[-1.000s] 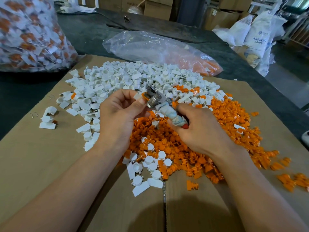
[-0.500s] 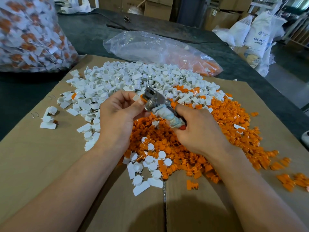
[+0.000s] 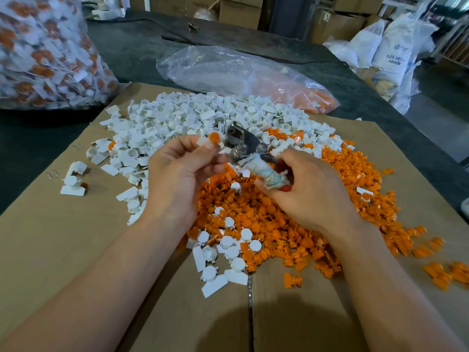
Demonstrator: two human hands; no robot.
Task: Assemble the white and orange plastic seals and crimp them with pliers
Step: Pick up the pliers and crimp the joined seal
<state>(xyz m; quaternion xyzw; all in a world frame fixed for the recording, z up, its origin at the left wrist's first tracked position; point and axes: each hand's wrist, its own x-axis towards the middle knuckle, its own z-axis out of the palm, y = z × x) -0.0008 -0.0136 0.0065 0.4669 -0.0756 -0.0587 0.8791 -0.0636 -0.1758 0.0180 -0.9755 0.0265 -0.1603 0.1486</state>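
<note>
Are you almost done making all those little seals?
Not nearly. The big clear bag looks packed with finished white-and-orange seals. Right now the left hand pinches one seal at the head of the pliers, which the right hand grips. Left to do: large heaps of loose white parts and orange parts lie on the cardboard.

Right hand (image 3: pixel 312 191) hides the handle ends of the pliers (image 3: pixel 244 142) (cloth-wrapped); the bag (image 3: pixel 43 54) is cropped.
</note>
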